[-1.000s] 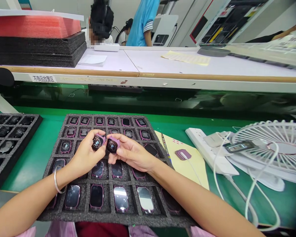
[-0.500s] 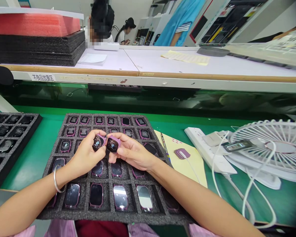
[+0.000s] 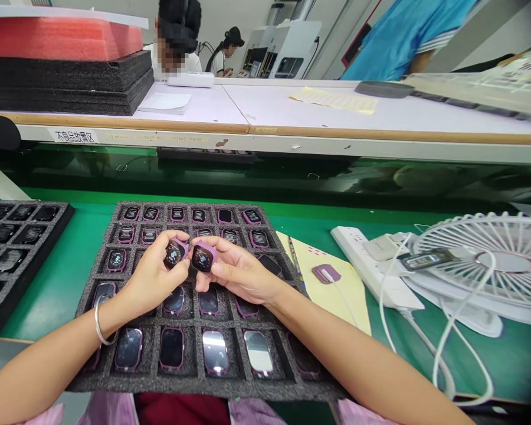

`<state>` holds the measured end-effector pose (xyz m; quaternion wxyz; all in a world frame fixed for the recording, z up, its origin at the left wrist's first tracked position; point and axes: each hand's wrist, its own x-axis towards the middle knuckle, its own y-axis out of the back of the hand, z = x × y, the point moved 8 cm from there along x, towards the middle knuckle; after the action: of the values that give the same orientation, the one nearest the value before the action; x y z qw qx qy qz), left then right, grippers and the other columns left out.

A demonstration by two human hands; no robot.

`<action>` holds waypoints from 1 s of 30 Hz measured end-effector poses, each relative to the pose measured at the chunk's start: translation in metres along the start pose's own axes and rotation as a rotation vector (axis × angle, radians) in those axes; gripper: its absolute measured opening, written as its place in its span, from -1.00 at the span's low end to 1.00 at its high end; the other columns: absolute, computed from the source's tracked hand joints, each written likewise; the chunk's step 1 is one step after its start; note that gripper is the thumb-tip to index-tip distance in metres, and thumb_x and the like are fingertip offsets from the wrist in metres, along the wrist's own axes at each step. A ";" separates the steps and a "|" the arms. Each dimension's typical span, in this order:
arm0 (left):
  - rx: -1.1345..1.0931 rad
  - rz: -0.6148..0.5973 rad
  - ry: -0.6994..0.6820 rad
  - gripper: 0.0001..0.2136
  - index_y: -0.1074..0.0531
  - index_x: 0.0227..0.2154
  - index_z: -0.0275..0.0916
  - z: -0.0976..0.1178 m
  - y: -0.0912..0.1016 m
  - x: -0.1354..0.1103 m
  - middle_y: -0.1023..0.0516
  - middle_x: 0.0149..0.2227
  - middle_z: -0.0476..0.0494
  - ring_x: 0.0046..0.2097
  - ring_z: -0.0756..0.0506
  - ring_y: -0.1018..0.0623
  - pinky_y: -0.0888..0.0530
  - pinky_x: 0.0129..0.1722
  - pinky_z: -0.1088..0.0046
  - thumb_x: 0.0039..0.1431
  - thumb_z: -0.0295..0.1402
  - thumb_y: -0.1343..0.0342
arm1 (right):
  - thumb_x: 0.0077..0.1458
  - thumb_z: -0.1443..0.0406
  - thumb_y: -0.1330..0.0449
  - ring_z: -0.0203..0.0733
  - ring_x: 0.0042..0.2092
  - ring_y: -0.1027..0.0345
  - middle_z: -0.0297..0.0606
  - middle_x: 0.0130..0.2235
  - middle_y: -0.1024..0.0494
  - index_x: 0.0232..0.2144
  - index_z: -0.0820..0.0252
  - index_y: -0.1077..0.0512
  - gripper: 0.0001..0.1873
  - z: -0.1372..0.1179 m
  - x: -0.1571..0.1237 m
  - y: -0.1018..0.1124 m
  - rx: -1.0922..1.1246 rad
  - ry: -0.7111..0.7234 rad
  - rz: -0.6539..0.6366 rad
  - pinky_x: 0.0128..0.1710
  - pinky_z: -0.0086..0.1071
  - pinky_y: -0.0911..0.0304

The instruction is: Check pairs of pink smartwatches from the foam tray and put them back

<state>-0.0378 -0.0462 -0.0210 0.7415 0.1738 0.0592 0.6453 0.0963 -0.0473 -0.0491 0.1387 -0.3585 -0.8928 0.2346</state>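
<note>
Over a dark grey foam tray [image 3: 186, 383], my left hand [image 3: 157, 274] grips a purple smartwatch body [image 3: 176, 254] whose screen is lit with a dial. Right beside it, my right hand [image 3: 234, 271] pinches a second purple smartwatch body [image 3: 203, 257], its screen also lit. The two watches are side by side, close together. Below and around the hands, the tray's compartments hold several more purple-rimmed watches [image 3: 172, 348], some with lit text and others dark or reflective. My hands and forearms hide part of the tray.
A second foam tray [image 3: 30, 260] of watches lies at the left. To the right are yellow paper [image 3: 354, 289] with a purple piece and white cable, a power strip [image 3: 358, 254] and a white fan [image 3: 495, 265]. Behind, a shelf [image 3: 256, 112] carries stacked foam [image 3: 62, 77]; people are beyond.
Both hands keep their hold on the two watches, with barely any movement. In the background, the person in blue has shifted to the right.
</note>
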 end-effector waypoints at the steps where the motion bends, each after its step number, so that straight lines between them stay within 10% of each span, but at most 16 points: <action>1: 0.005 -0.001 -0.001 -0.66 -0.38 -0.04 -0.23 0.000 0.000 0.000 -0.54 -0.14 -0.18 -0.07 -0.17 -0.54 -0.45 -0.01 0.24 0.10 -0.29 -0.12 | 0.17 0.12 -0.51 -0.24 -0.27 -0.61 -0.32 -0.25 -0.65 0.13 0.15 -0.33 -0.37 0.000 0.000 0.000 0.000 0.001 -0.002 -0.17 -0.37 -0.45; 30: -0.013 -0.014 0.005 -0.69 -0.39 -0.03 -0.21 0.000 -0.001 -0.001 -0.55 -0.07 -0.17 -0.06 -0.13 -0.55 -0.46 -0.06 0.33 0.17 -0.27 -0.16 | 0.20 0.15 -0.49 -0.25 -0.28 -0.62 -0.33 -0.27 -0.65 0.11 0.13 -0.36 -0.45 -0.001 -0.001 -0.002 0.002 0.005 -0.038 -0.18 -0.38 -0.46</action>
<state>-0.0368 -0.0476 -0.0212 0.7470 0.1666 0.0581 0.6410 0.0966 -0.0492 -0.0467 0.1457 -0.3421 -0.8988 0.2322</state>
